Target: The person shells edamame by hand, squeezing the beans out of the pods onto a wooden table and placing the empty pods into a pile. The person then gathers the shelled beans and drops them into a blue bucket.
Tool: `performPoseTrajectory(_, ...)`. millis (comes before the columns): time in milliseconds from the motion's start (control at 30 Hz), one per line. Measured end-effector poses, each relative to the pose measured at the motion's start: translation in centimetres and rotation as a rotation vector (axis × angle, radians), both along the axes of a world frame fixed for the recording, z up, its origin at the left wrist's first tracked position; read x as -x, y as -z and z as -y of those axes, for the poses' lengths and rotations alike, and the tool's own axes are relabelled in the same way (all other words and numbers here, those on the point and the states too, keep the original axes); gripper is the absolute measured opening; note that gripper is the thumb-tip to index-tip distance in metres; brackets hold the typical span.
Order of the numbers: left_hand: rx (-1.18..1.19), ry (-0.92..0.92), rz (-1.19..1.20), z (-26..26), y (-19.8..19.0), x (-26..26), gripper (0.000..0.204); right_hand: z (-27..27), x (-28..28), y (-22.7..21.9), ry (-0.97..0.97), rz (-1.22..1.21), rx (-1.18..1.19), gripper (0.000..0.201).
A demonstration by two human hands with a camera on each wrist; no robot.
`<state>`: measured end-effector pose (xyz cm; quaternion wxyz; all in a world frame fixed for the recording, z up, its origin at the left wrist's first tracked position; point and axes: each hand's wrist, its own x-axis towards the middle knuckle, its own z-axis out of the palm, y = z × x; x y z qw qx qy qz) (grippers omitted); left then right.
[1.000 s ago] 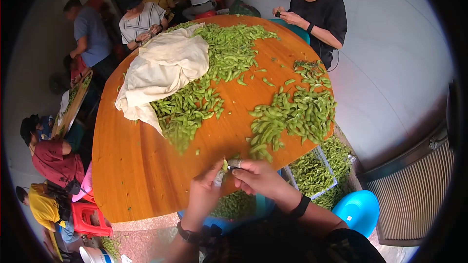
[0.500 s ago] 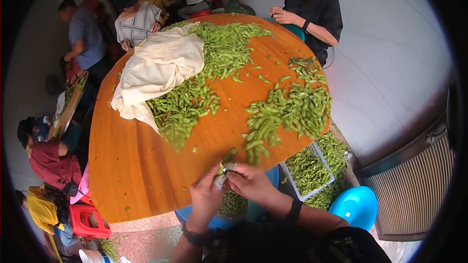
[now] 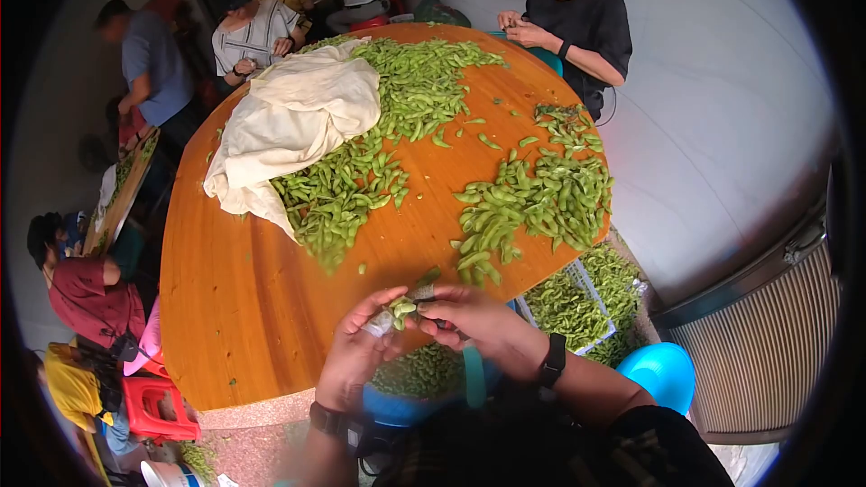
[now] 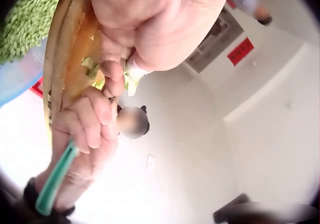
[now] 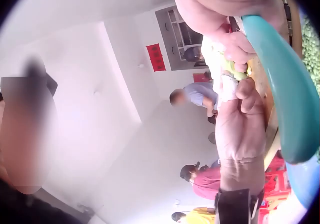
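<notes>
My left hand [image 3: 354,347], with a white wrap on the thumb, pinches a green soybean pod [image 3: 402,308] just past the table's near edge. My right hand [image 3: 483,323] meets it there, its fingertips right at the pod. Curled in the right palm is a tool with a teal handle [image 5: 282,91]; its working end is hidden among the fingers, so I cannot tell its kind. A grey wrap covers one right finger. Beneath both hands stands a blue basin [image 3: 388,408] with shelled green beans [image 3: 419,372] in it.
Soybean pods [image 3: 541,203] lie heaped on the round wooden table [image 3: 244,325], partly under a cream cloth [image 3: 302,108]. At right are a crate of pods [image 3: 564,311] and a blue tub [image 3: 663,374]. A person in black [image 3: 582,27] sits across; others work behind.
The hands have shifted slightly left, and the left fingers have spread, showing more of the pod. The teal handle now hangs visibly below the right hand.
</notes>
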<state>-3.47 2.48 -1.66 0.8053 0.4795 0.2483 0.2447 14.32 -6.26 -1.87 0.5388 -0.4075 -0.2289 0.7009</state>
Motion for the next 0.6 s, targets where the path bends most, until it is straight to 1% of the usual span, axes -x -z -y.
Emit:
performPoseTrajectory(33,0.001,0.001,0.004,0.2,0.0,-0.1,0.036,0.1,0.1,-0.2,0.001,0.004,0.001,0.016)
performPoseTrajectory(100,0.015,-0.081,0.006,0.8,-0.1,-0.7,0.031,0.1,0.3,-0.7,0.052,0.147,0.000,0.015)
performPoseTrajectory(133,0.015,-0.081,0.008,1.0,0.1,-0.9,0.031,0.2,0.7,-0.8,0.053,0.149,-0.001,0.015)
performPoseTrajectory(200,-0.376,-0.114,-0.083,1.2,0.9,-1.2,0.030,0.5,1.7,-0.9,0.164,0.301,-0.081,0.013)
performPoseTrajectory(300,-0.317,-0.184,-0.117,1.3,2.1,-1.4,0.029,0.7,2.5,-0.9,0.206,0.370,-0.094,0.011)
performPoseTrajectory(367,-0.339,-0.200,-0.110,1.6,1.5,-1.4,0.028,0.9,2.8,-0.6,0.204,0.370,-0.103,0.012)
performPoseTrajectory(433,-0.379,-0.137,-0.252,1.7,0.8,-1.0,0.028,0.9,3.3,-0.7,0.277,0.297,-0.156,0.015)
performPoseTrajectory(467,-0.455,-0.154,-0.235,1.8,1.1,-1.2,0.025,1.0,3.5,-0.8,0.277,0.322,-0.183,0.018)
performPoseTrajectory(500,-0.457,-0.162,-0.234,1.9,1.3,-1.3,0.025,1.0,3.6,-0.6,0.270,0.323,-0.188,0.018)
performPoseTrajectory(567,-0.358,-0.231,-0.170,2.0,1.7,-1.2,0.023,0.9,3.8,-0.1,0.260,0.293,-0.207,0.017)
performPoseTrajectory(600,-0.357,-0.238,-0.173,1.8,2.5,-0.9,0.023,0.9,3.9,-0.1,0.253,0.291,-0.207,0.017)
